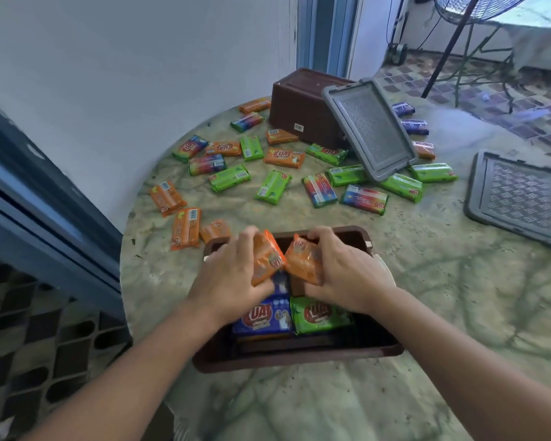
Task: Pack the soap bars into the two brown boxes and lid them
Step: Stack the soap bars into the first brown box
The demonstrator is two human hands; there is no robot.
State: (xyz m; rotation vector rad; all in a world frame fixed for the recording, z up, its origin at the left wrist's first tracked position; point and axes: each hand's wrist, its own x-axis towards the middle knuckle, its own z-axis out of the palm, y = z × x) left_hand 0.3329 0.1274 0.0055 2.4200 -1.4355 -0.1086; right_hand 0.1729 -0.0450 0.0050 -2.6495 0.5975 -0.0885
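The left hand (233,281) is gripping an orange soap bar (265,259) and the right hand (341,275) is gripping another orange bar (303,264); both sets of fingers are curled round their bars, and the two bars are tilting toward each other and meeting above the far half of the near brown box (295,361). In the near half of that box a blue bar (261,316) and a green bar (320,315) are already lying flat, side by side.

To do this step well, I judge that each orange bar should be levelled out first, then lowered flat into the open space beyond the blue and green ones, side by side, so the rows are staying even and the lid can later be sitting flush.

Many more bars are lying scattered across the far side of the table (458,313). The second brown box (299,109) is sitting upside down at the far side, with one grey lid (369,128) leaning against it and another lid (519,195) lying flat at the right.
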